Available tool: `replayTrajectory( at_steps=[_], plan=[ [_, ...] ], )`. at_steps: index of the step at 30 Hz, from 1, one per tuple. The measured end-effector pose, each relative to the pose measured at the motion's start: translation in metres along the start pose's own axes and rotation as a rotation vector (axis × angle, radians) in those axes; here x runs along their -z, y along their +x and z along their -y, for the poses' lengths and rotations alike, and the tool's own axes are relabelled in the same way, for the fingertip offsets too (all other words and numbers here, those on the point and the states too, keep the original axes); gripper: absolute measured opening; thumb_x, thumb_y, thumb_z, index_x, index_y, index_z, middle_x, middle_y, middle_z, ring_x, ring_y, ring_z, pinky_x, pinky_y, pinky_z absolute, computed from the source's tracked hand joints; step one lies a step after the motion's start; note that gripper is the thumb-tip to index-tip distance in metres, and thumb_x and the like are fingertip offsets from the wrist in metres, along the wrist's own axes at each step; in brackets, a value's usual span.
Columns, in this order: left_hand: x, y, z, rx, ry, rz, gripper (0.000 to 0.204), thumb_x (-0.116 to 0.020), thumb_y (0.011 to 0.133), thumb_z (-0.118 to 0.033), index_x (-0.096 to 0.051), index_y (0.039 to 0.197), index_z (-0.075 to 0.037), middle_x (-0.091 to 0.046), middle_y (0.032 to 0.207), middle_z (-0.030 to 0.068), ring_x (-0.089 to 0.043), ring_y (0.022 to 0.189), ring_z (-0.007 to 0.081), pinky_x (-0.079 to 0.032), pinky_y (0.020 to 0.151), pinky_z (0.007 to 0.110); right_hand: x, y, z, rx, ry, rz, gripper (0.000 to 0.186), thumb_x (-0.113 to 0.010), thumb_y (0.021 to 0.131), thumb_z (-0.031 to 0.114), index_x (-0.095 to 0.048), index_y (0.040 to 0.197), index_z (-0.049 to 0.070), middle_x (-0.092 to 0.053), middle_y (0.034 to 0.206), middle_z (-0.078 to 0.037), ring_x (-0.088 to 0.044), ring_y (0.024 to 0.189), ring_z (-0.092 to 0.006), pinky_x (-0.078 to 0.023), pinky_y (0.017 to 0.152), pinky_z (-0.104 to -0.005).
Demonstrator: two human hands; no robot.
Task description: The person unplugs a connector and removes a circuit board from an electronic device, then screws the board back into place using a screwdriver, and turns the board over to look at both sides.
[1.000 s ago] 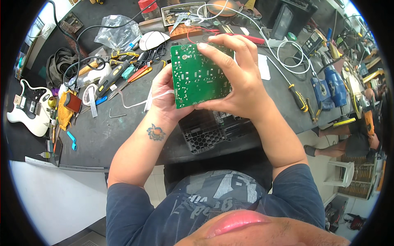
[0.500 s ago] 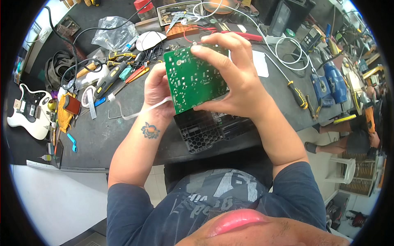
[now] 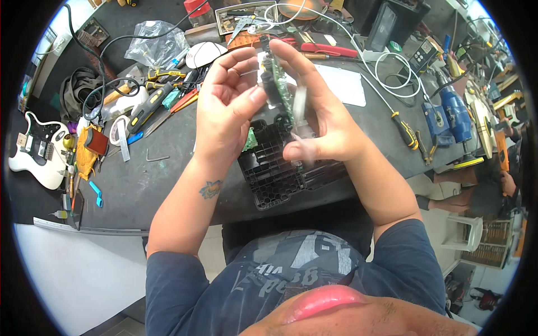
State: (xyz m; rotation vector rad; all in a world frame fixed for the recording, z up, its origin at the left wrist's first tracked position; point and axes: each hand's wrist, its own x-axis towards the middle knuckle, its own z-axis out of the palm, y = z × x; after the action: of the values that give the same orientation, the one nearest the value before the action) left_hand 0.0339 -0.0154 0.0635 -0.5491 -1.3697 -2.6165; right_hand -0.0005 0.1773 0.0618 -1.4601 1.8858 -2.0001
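Observation:
A green circuit board (image 3: 284,92) is turned nearly edge-on above the bench, dark components on its left face. My right hand (image 3: 325,112) grips it, fingertips at the top and thumb by the lower end. A white flat cable (image 3: 300,103), smeared by motion, hangs along the board's right side. My left hand (image 3: 224,106) is beside the component face, fingers and thumb apart; whether the thumb tip touches a component I cannot tell. Below both hands lies a black plastic housing (image 3: 274,173) with a honeycomb grid. A small green board piece (image 3: 250,140) shows at its upper left.
Pliers, knives and other hand tools lie to the left, near a white guitar body (image 3: 42,151). A hex key (image 3: 157,157) rests on the dark bench (image 3: 174,173). White paper (image 3: 344,84), a red tool (image 3: 329,49), a screwdriver (image 3: 404,130) and a blue vise (image 3: 440,123) are on the right.
The board has turned from showing its broad green face to nearly edge-on. My left hand has come away from behind it, and the white cable has swung to the board's right side.

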Motion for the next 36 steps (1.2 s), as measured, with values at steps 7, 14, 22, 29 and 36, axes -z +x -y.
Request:
replayTrajectory(
  at_steps=[7, 14, 22, 29, 36],
  plan=[
    [-0.022, -0.012, -0.008, -0.126, 0.197, 0.013, 0.074, -0.081, 0.08, 0.001, -0.046, 0.144, 0.003, -0.056, 0.132, 0.013, -0.057, 0.127, 0.0227, -0.054, 0.109, 0.043, 0.002, 0.002, -0.001, 0.031, -0.056, 0.055, 0.134, -0.096, 0.069, 0.021, -0.007, 0.168, 0.011, -0.022, 0.171, -0.013, -0.023, 0.157, -0.0305, -0.026, 0.124, -0.0446],
    [-0.021, -0.016, -0.02, -0.238, 0.527, 0.14, 0.084, -0.082, 0.074, -0.003, -0.045, 0.148, 0.006, -0.05, 0.143, 0.0131, -0.051, 0.134, 0.0242, -0.049, 0.112, 0.043, 0.0, 0.004, 0.015, -0.198, 0.189, 0.037, 0.145, -0.1, 0.062, 0.02, -0.002, 0.167, 0.006, -0.025, 0.169, -0.018, -0.029, 0.155, -0.0291, -0.029, 0.123, -0.0408],
    [-0.025, -0.02, -0.026, -0.459, 0.778, 0.198, 0.081, -0.085, 0.066, -0.003, -0.055, 0.141, 0.002, -0.049, 0.139, 0.0144, -0.057, 0.129, 0.0267, -0.057, 0.104, 0.044, 0.003, 0.008, -0.009, -0.054, 0.247, 0.026, 0.144, -0.101, 0.062, 0.035, -0.006, 0.167, 0.007, -0.028, 0.167, -0.022, -0.033, 0.153, -0.0347, -0.035, 0.12, -0.0469],
    [-0.024, -0.022, -0.029, -0.553, 0.956, 0.16, 0.081, -0.084, 0.06, -0.003, -0.058, 0.137, 0.001, -0.054, 0.132, 0.0174, -0.062, 0.124, 0.0292, -0.063, 0.097, 0.043, -0.004, 0.003, -0.01, -0.018, 0.155, 0.029, 0.141, -0.099, 0.063, 0.036, -0.007, 0.168, 0.016, -0.032, 0.164, -0.023, -0.036, 0.151, -0.0379, -0.037, 0.12, -0.0505],
    [-0.024, -0.026, -0.03, -0.568, 0.933, 0.153, 0.08, -0.083, 0.059, -0.005, -0.059, 0.135, 0.0, -0.055, 0.13, 0.0172, -0.063, 0.122, 0.0292, -0.064, 0.094, 0.043, -0.006, 0.0, -0.01, -0.325, 0.586, -0.213, 0.129, -0.095, 0.071, 0.031, -0.012, 0.168, 0.018, -0.034, 0.163, -0.022, -0.042, 0.147, -0.0375, -0.04, 0.118, -0.0493]
  ],
)
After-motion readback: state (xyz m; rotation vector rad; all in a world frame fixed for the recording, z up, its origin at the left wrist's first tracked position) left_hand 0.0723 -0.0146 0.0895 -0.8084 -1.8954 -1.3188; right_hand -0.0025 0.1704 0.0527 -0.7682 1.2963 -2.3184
